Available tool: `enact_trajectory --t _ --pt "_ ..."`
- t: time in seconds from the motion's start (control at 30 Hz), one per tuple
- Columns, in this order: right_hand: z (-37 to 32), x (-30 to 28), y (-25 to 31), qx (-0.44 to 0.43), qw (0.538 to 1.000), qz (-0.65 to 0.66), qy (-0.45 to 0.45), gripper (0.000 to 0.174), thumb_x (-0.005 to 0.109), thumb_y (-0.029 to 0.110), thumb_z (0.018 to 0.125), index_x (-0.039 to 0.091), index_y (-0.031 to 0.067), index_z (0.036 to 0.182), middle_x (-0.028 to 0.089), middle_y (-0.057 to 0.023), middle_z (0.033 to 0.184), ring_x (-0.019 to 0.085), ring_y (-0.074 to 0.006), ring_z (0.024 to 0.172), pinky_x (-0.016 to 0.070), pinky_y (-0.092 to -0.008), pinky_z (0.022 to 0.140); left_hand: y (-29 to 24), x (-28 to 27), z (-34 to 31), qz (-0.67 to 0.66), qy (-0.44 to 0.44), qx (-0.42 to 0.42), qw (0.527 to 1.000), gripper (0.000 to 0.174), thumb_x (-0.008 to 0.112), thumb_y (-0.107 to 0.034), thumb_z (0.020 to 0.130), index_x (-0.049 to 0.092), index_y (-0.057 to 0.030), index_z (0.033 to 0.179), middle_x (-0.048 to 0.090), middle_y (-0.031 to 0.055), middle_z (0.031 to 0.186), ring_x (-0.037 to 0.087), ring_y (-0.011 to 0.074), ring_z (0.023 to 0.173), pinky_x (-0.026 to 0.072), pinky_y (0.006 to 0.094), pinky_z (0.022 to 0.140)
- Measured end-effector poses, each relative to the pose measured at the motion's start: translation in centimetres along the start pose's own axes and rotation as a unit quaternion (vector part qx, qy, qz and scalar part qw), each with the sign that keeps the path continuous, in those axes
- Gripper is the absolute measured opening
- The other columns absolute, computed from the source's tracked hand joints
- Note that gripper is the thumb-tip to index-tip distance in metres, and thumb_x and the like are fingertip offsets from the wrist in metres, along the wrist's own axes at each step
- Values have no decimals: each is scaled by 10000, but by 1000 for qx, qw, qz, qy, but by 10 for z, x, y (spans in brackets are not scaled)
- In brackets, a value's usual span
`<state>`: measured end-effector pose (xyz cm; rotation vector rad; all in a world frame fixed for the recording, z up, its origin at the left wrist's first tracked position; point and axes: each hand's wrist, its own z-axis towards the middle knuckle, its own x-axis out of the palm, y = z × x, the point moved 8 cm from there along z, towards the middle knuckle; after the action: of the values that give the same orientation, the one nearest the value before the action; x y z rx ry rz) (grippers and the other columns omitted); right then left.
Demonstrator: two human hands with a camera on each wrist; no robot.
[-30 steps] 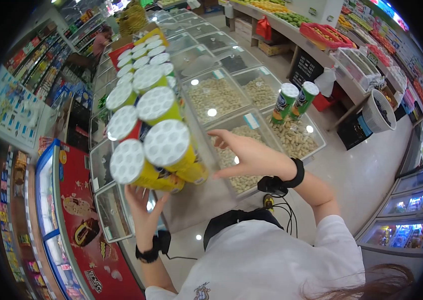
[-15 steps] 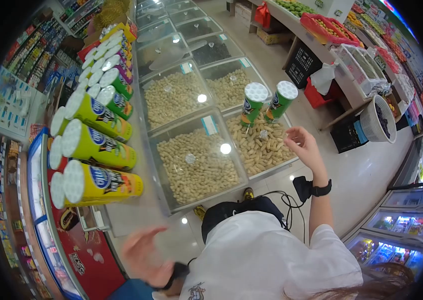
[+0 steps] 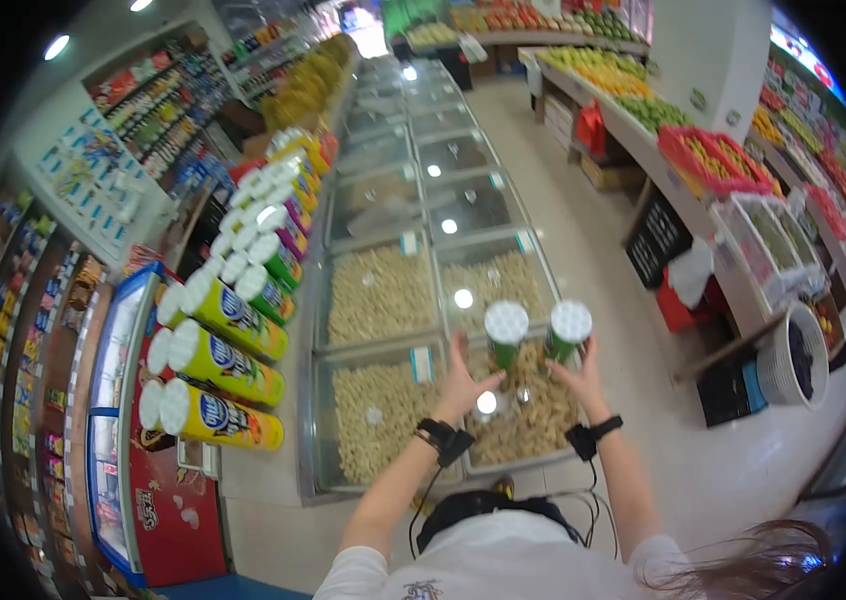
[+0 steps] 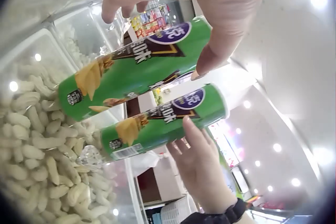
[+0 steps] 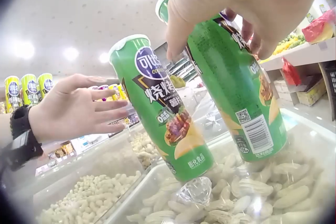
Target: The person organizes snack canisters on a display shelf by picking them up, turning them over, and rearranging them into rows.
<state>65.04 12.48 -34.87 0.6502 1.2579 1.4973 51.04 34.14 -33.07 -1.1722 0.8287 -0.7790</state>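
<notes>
Two green cans with white lids stand side by side on a clear bin cover over peanuts. My left hand (image 3: 463, 385) is beside the left can (image 3: 506, 335), its fingers extended and spread; the right wrist view shows this hand (image 5: 79, 107) next to that can (image 5: 160, 108), not curled round it. Around the upper part of the right can (image 3: 569, 330), my right hand (image 3: 583, 380) has its thumb on one side and fingers on the other. The left wrist view also shows the right hand (image 4: 202, 169) at that can (image 4: 165, 121).
Yellow and lime cans (image 3: 223, 415) stand in rows on the left, near a red freezer (image 3: 178, 510). Covered bins of peanuts (image 3: 383, 295) and other goods run forward. At the right are fruit shelves and a white basket (image 3: 793, 355).
Both hands have moved to the two green cans, the left one coming away from the yellow cans across to the right. The head view has shifted, showing more of the aisle ahead.
</notes>
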Motion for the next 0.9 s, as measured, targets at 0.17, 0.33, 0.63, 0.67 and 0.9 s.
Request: enact_trajectory --t 0.17,0.33,0.63,0.67,0.9 --pt "10 6 -1 6 1000 6 3 912 832 179 697 266 -26 1382 428 -190 1322 441 -289 1232 344 -392 1053 13 16 22 86 43 -40 995 1158 836 -294 699 26 -18 1479 198 246 1490 225 352 1395 229 452 1132" --pt "13 8 -13 -17 1000 -4 -23 842 813 147 717 294 -29 1356 456 -182 1296 459 -272 1216 380 -373 1016 36 25 30 64 24 -4 998 1111 836 -274 701 78 1 1466 285 222 1456 312 328 1353 269 423 1115" --pt "12 6 0 -3 1000 -22 -9 827 806 178 730 296 2 1357 503 -175 1258 514 -277 1167 423 -373 970 25 38 23 97 43 -38 994 993 814 -224 729 149 18 1427 370 237 1395 372 332 1318 342 403 1071" --pt "13 7 0 1 1000 -17 -4 824 806 176 729 301 3 1356 503 -172 1259 514 -271 1168 424 -370 970 23 39 25 96 39 -37 994 965 808 -214 734 162 20 1413 383 240 1383 392 332 1303 355 400 1060" --pt "22 0 33 6 999 26 22 834 828 168 705 333 -1 1354 506 -151 1267 517 -229 1174 434 -363 967 4 38 33 68 0 -32 997 821 800 -178 740 260 33 1322 500 224 1266 526 300 1176 450 378 962"
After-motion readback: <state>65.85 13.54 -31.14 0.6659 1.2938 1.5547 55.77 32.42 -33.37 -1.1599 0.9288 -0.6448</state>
